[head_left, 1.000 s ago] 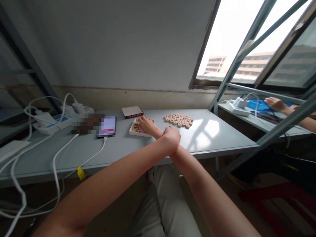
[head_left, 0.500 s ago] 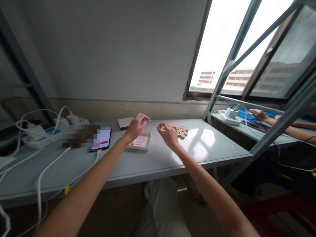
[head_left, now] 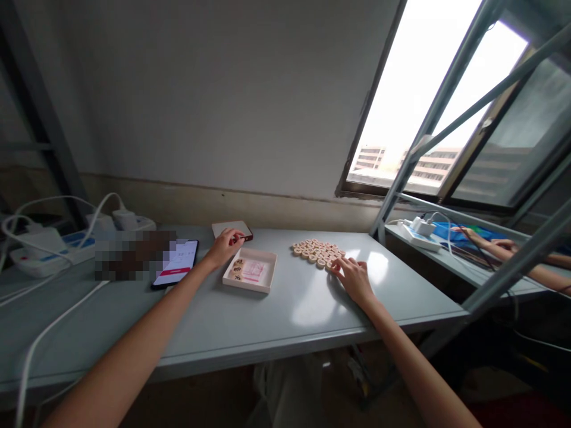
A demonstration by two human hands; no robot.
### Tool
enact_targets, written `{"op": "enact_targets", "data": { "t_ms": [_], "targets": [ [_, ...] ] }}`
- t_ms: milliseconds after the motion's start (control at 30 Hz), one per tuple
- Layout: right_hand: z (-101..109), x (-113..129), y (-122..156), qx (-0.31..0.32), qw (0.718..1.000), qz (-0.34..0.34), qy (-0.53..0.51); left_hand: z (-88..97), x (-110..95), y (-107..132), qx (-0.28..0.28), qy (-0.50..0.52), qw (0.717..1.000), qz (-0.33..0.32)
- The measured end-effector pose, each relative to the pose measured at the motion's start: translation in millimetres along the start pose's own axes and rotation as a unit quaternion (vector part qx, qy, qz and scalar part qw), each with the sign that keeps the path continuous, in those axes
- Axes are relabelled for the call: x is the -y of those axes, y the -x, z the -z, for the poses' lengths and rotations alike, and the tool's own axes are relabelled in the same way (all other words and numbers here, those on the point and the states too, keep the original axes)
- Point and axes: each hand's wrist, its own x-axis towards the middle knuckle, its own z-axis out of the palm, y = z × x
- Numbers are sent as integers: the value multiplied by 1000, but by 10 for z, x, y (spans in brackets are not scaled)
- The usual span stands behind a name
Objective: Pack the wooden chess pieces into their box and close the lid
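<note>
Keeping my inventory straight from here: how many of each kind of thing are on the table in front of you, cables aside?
Phone: 1
Open white box: 1
Flat closed box: 1
Power strip: 1
Blurred object: 1
Total: 5, plus a cluster of wooden discs, too many to count exactly here.

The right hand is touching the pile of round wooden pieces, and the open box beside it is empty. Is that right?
Not quite: the open box isn't empty. The head view shows a few wooden pieces inside it, at one end. The right hand is touching the pile of round wooden pieces, as you said.
</note>
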Motion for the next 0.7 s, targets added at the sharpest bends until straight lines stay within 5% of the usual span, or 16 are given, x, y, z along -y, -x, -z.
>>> {"op": "enact_targets", "data": {
  "t_ms": [100, 200, 467, 600, 700],
  "targets": [
    [36, 43, -13, -12, 1000, 8, -10, 66, 35, -20, -24, 37, 998, 40],
    [96, 254, -115, -12, 997, 42, -57, 86, 44, 5, -19, 2, 1000, 14],
    [26, 1435, -783, 137, 917, 298, -227, -65, 52, 156, 102, -52, 992, 55],
    [-192, 1806, -954, 151, 913, 318, -208, -30, 48, 160, 143, -16, 986, 82],
    [-342, 1867, -981, 130, 916, 297, -237, -27, 70, 139, 160, -2, 983, 94]
  ]
}}
